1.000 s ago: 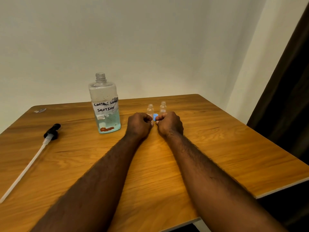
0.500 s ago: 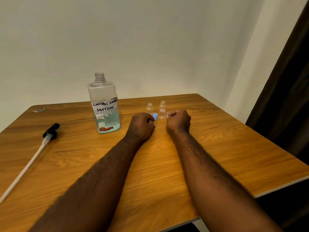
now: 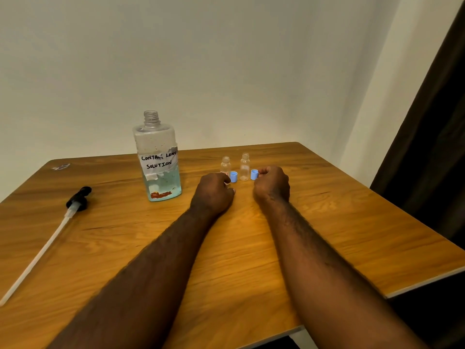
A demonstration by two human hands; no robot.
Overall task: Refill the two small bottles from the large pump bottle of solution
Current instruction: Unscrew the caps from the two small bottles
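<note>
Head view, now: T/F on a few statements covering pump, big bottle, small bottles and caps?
1. The pump head is screwed onto the large bottle. False: it lies on the table, to the left of the open-necked bottle.
2. Both small bottles stand upright and uncapped. True.
3. The large bottle is full to the neck. False: liquid fills only its lower part.
4. The right hand is at a blue cap. True.
5. A second blue cap sits between the small bottles. True.

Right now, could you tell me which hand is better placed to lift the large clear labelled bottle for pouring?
Probably the left hand: it lies nearer the large clear labelled bottle and holds nothing I can see, while the right hand pinches a blue cap.
</note>
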